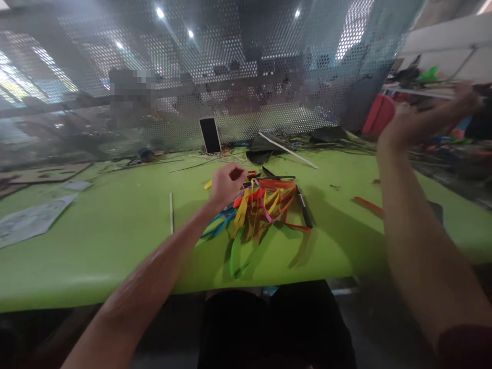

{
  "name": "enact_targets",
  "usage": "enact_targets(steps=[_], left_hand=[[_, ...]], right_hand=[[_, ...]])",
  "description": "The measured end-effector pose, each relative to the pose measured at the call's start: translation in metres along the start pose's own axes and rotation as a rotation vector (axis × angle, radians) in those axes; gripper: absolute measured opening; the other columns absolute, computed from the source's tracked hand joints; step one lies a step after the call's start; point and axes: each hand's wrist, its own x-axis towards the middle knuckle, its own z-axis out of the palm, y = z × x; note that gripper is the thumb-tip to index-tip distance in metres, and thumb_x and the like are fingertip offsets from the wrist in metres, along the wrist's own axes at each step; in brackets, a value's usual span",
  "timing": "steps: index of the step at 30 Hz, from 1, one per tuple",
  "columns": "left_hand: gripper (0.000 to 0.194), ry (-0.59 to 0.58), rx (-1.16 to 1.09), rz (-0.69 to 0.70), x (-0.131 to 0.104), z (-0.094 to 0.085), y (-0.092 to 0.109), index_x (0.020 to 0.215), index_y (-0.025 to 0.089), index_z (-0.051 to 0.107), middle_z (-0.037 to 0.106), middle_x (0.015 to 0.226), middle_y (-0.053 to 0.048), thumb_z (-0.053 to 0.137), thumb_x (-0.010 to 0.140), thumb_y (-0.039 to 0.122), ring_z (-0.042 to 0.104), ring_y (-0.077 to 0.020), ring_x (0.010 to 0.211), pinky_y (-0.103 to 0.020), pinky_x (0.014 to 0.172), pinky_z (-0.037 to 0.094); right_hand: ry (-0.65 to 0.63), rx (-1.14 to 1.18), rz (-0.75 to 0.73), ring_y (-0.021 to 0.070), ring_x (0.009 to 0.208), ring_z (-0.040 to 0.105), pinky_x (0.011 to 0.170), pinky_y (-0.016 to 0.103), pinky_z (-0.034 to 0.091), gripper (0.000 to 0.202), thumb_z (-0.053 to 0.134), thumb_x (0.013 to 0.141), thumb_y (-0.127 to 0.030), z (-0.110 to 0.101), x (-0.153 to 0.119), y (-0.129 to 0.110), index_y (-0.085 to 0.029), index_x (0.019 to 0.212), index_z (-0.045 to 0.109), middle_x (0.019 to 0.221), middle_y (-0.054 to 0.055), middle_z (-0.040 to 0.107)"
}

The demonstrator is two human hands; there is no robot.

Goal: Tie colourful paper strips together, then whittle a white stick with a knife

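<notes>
My left hand [229, 183] is at the upper left edge of a tangled bundle of coloured strips [265, 202]. Its fingers are curled and pinched together; whatever they grip, if anything, is hidden. Yellow, orange, red, pink, blue and green strips spread over the green tabletop [123, 246], the green ones trailing toward its front edge. A black pen [304, 207] lies against the bundle's right side. Raised over the table's right side, my right hand [426, 119] is blurred, its fingers stretched out to the right near a red object [378, 115].
A phone [210, 136] leans upright against the perforated metal screen [246, 66]. Near it lie dark scraps [265, 151] and a white stick [288, 149]. Another pale stick [171, 212] and a printed sheet [36, 220] lie at left, an orange strip [368, 205] at right.
</notes>
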Motion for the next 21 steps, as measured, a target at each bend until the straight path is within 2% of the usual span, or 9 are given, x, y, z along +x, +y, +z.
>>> enact_targets(steps=[3, 5, 7, 9, 11, 12, 14, 16, 21], left_hand=[[0.016, -0.013, 0.017, 0.022, -0.001, 0.001, 0.001, 0.072, 0.018, 0.062, 0.061, 0.059, 0.002, 0.066, 0.081, 0.030, 0.059, -0.0105, 0.048, -0.022, 0.050, 0.045], [0.017, -0.031, -0.003, 0.010, -0.001, 0.003, 0.001, 0.072, 0.018, 0.062, 0.062, 0.059, 0.002, 0.066, 0.081, 0.031, 0.059, -0.0105, 0.048, -0.022, 0.049, 0.046], [0.018, -0.047, -0.035, -0.014, -0.002, 0.004, 0.003, 0.072, 0.018, 0.062, 0.062, 0.058, 0.002, 0.066, 0.082, 0.033, 0.058, -0.0105, 0.046, -0.022, 0.048, 0.046], [0.017, -0.056, -0.064, -0.034, -0.003, 0.005, 0.005, 0.073, 0.018, 0.062, 0.063, 0.057, 0.002, 0.066, 0.082, 0.033, 0.058, -0.0109, 0.046, -0.022, 0.048, 0.046], [0.017, -0.055, -0.077, -0.033, -0.003, 0.006, 0.008, 0.074, 0.018, 0.062, 0.063, 0.058, 0.002, 0.066, 0.082, 0.032, 0.058, -0.0112, 0.046, -0.022, 0.048, 0.046], [0.016, -0.049, -0.080, -0.024, -0.003, 0.007, 0.010, 0.074, 0.018, 0.062, 0.063, 0.058, 0.002, 0.065, 0.083, 0.032, 0.059, -0.0112, 0.047, -0.022, 0.048, 0.046], [0.016, -0.028, -0.082, -0.001, -0.004, 0.007, 0.013, 0.073, 0.018, 0.061, 0.062, 0.058, 0.002, 0.065, 0.083, 0.031, 0.058, -0.0110, 0.048, -0.022, 0.050, 0.046], [0.016, -0.004, -0.085, 0.010, -0.004, 0.008, 0.015, 0.072, 0.019, 0.060, 0.060, 0.057, 0.003, 0.065, 0.083, 0.029, 0.057, -0.0111, 0.047, -0.023, 0.050, 0.046], [0.015, 0.023, -0.049, 0.036, -0.005, 0.009, 0.019, 0.070, 0.019, 0.058, 0.060, 0.057, 0.003, 0.063, 0.082, 0.027, 0.057, -0.0117, 0.050, -0.025, 0.053, 0.046]], right_hand=[[0.141, -0.109, -0.067, 0.0224, 0.083, 0.070, 0.072, 0.037, 0.058, 0.024, 0.069, 0.087, -0.038, -0.012, 0.007, 0.001, -0.020, 0.102, 0.066, 0.086, 0.008, 0.069], [0.191, -0.148, -0.093, 0.0221, 0.084, 0.070, 0.073, 0.037, 0.058, 0.023, 0.067, 0.089, -0.037, -0.009, 0.012, 0.002, -0.019, 0.102, 0.066, 0.087, 0.008, 0.069], [0.193, -0.155, -0.103, 0.0208, 0.080, 0.069, 0.071, 0.036, 0.057, 0.019, 0.067, 0.088, -0.035, 0.002, 0.016, 0.004, -0.019, 0.098, 0.067, 0.084, 0.007, 0.068], [0.102, -0.137, -0.106, 0.0185, 0.070, 0.066, 0.066, 0.033, 0.055, 0.014, 0.069, 0.085, -0.031, 0.021, 0.014, 0.005, -0.019, 0.090, 0.067, 0.078, 0.005, 0.067], [-0.205, -0.069, -0.111, 0.0175, 0.065, 0.064, 0.062, 0.032, 0.054, 0.012, 0.069, 0.084, -0.029, 0.043, 0.005, 0.003, -0.019, 0.090, 0.067, 0.077, 0.004, 0.068], [-0.309, -0.039, -0.141, 0.0171, 0.065, 0.064, 0.062, 0.031, 0.053, 0.012, 0.069, 0.083, -0.029, 0.054, -0.001, 0.001, -0.019, 0.091, 0.067, 0.079, 0.004, 0.069], [-0.409, -0.035, -0.198, 0.0168, 0.074, 0.064, 0.068, 0.030, 0.053, 0.016, 0.071, 0.082, -0.028, 0.070, -0.015, -0.006, -0.020, 0.096, 0.067, 0.092, 0.005, 0.071], [-0.410, -0.055, -0.230, 0.0166, 0.077, 0.063, 0.071, 0.030, 0.052, 0.017, 0.070, 0.082, -0.026, 0.080, -0.027, -0.012, -0.022, 0.098, 0.066, 0.097, 0.004, 0.070], [-0.285, -0.088, -0.336, 0.0169, 0.078, 0.060, 0.073, 0.031, 0.051, 0.012, 0.070, 0.083, -0.030, 0.088, -0.036, -0.016, -0.023, 0.089, 0.062, 0.102, 0.006, 0.063]])
